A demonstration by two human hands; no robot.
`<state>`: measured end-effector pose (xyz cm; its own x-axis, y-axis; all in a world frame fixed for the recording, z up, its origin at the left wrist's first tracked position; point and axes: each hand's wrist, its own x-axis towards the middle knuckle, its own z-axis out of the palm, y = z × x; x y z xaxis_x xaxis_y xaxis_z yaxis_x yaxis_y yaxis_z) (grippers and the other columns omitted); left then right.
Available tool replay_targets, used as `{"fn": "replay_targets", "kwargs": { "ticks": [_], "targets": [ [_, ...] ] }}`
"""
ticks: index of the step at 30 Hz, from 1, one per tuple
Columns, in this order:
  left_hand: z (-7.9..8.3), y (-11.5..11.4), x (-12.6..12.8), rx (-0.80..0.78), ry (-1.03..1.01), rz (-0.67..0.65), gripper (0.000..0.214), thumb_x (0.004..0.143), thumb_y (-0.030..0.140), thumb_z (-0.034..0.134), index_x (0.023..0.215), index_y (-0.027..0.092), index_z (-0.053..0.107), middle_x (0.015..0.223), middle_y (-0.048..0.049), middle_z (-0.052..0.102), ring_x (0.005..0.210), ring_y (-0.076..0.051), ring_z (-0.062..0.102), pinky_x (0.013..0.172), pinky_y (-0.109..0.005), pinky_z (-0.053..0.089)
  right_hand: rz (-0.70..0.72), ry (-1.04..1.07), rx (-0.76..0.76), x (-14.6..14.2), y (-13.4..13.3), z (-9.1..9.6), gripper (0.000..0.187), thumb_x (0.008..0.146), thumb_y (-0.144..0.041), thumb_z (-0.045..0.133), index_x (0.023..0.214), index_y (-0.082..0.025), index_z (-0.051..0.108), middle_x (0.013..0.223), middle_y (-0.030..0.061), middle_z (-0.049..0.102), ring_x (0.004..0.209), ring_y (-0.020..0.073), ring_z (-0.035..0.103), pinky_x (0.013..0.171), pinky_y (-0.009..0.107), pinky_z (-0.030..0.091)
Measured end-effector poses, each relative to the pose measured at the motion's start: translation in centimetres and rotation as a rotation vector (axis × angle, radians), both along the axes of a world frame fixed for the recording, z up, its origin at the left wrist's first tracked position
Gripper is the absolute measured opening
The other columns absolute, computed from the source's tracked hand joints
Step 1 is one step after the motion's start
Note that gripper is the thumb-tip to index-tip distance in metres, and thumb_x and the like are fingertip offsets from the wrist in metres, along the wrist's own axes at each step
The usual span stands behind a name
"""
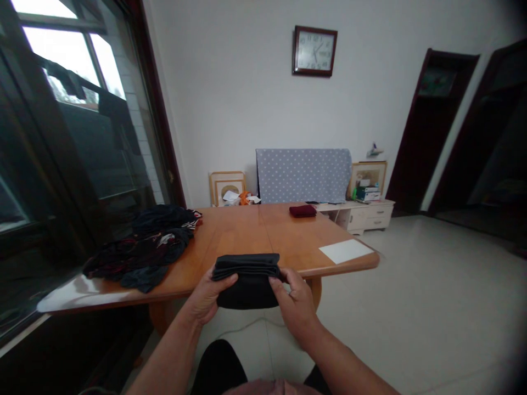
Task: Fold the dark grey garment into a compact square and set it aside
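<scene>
A black garment (247, 291), folded into a compact layered bundle, is held up at the near edge of the wooden table (234, 230). My left hand (208, 296) grips its left side, thumb on the front. On the right side, my right hand (295, 299) pinches it the same way, with a ring on one finger. What kind of garment it is, I cannot tell. A heap of dark clothes (152, 247) lies loose on the table's left end. Toward the far right of the table sits a folded dark red cloth (302, 210).
A white sheet (345, 251) lies at the table's right corner. Behind the table stand a white cabinet (370, 218), framed pictures (228, 178) and something draped with a blue dotted cloth (304, 174). A glass door (82, 137) is on the left.
</scene>
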<state>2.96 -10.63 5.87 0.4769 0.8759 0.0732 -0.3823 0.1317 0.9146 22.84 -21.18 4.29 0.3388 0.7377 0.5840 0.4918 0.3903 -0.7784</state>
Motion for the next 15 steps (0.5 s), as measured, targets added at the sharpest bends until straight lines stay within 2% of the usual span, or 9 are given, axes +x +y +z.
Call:
{"fn": "replay_targets", "kwargs": {
  "ticks": [2, 4, 6, 8, 10, 12, 13, 15],
  "targets": [
    [0.1, -0.2, 0.2, 0.004, 0.01, -0.021, 0.045, 0.068, 0.018, 0.086, 0.11, 0.015, 0.072, 0.109, -0.0116, 0.075, 0.101, -0.027, 0.071, 0.098, -0.038, 0.052, 0.011, 0.066, -0.007, 0.3, 0.3, -0.3, 0.027, 0.095, -0.041, 0.049, 0.093, -0.021, 0.067, 0.09, 0.0041, 0.066, 0.086, 0.0193, 0.06, 0.079, 0.031, 0.047],
    [0.2, -0.3, 0.3, 0.007, 0.014, -0.032, 0.045, 0.069, 0.02, 0.085, 0.111, 0.015, 0.071, 0.109, -0.012, 0.075, 0.101, -0.028, 0.071, 0.097, -0.039, 0.052, -0.002, 0.135, -0.029, 0.6, 0.8, -0.9, 0.031, 0.093, -0.046, 0.051, 0.088, -0.02, 0.066, 0.086, 0.0039, 0.065, 0.082, 0.0185, 0.059, 0.076, 0.03, 0.047],
    [0.3, -0.5, 0.4, -0.002, 0.016, -0.049, 0.044, 0.07, 0.021, 0.084, 0.112, 0.015, 0.071, 0.11, -0.0125, 0.075, 0.101, -0.028, 0.071, 0.097, -0.039, 0.052, -0.009, 0.207, -0.058, 1.1, 1.4, -1.6, 0.032, 0.089, -0.05, 0.058, 0.097, -0.019, 0.066, 0.096, 0.0063, 0.066, 0.089, 0.0198, 0.06, 0.081, 0.032, 0.048],
    [0.4, -0.7, 0.5, -0.001, 0.01, -0.072, 0.042, 0.071, 0.021, 0.084, 0.111, 0.015, 0.071, 0.11, -0.0129, 0.075, 0.101, -0.028, 0.071, 0.098, -0.039, 0.051, 0.035, 0.302, -0.098, 1.6, 1.7, -1.9, 0.052, 0.08, -0.052, 0.069, 0.12, -0.019, 0.06, 0.118, 0.0111, 0.064, 0.104, 0.0231, 0.061, 0.088, 0.036, 0.049],
    [0.5, -0.9, 0.5, 0.009, 0.009, -0.106, 0.04, 0.072, 0.021, 0.083, 0.11, 0.015, 0.072, 0.11, -0.0129, 0.075, 0.102, -0.028, 0.07, 0.098, -0.039, 0.05, 0.152, 0.4, -0.154, 2.0, 1.7, -1.8, 0.083, 0.073, -0.053, 0.076, 0.143, -0.022, 0.044, 0.136, 0.0145, 0.056, 0.119, 0.0256, 0.057, 0.094, 0.039, 0.049],
    [0.6, -1.1, 0.6, 0.021, 0.019, -0.14, 0.038, 0.071, 0.021, 0.083, 0.108, 0.016, 0.072, 0.11, -0.0124, 0.074, 0.102, -0.028, 0.07, 0.097, -0.038, 0.05, 0.32, 0.461, -0.23, 2.4, 1.2, -1.2, 0.096, 0.07, -0.053, 0.079, 0.151, -0.024, 0.033, 0.14, 0.0137, 0.054, 0.126, 0.0257, 0.054, 0.098, 0.04, 0.048],
    [0.6, -1.2, 0.6, 0.028, 0.027, -0.15, 0.038, 0.071, 0.02, 0.083, 0.107, 0.016, 0.072, 0.11, -0.012, 0.074, 0.101, -0.028, 0.07, 0.096, -0.038, 0.05, 0.399, 0.473, -0.263, 2.5, 0.9, -0.8, 0.095, 0.071, -0.052, 0.079, 0.15, -0.024, 0.035, 0.138, 0.0124, 0.057, 0.126, 0.0255, 0.055, 0.1, 0.041, 0.047],
    [0.6, -1.3, 0.6, 0.041, 0.039, -0.15, 0.038, 0.071, 0.02, 0.083, 0.107, 0.017, 0.071, 0.109, -0.0111, 0.074, 0.099, -0.026, 0.07, 0.094, -0.037, 0.05, 0.502, 0.47, -0.305, 2.8, 0.3, -0.1, 0.078, 0.073, -0.049, 0.078, 0.14, -0.022, 0.049, 0.128, 0.0103, 0.064, 0.122, 0.0262, 0.058, 0.103, 0.043, 0.045]
  ]
}}
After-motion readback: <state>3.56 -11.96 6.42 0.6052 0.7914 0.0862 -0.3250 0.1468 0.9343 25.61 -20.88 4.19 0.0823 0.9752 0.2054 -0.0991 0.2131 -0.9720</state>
